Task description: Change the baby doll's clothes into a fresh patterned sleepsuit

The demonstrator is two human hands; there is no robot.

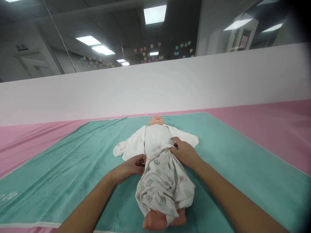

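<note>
A baby doll (156,120) lies on its back, head at the far end and bare feet (155,220) toward me. White baby pants (157,176) printed with small green animal faces cover its legs up to the waist. At the left side of the waistband, my left hand (128,168) is closed on the pants' edge, its fingertips partly hidden. My right hand (186,152) pinches the waistband on the other side between thumb and fingers. Around the doll's torso, a white baby top (134,142) lies spread open with its sleeves out to both sides.
Under the doll stretches a teal towel (85,161) with a white edge, wrinkled at the left. It lies on a pink surface (274,129). Behind stands a low white wall (145,87), with dark glass above it reflecting ceiling lights and heart-shaped stickers (152,55).
</note>
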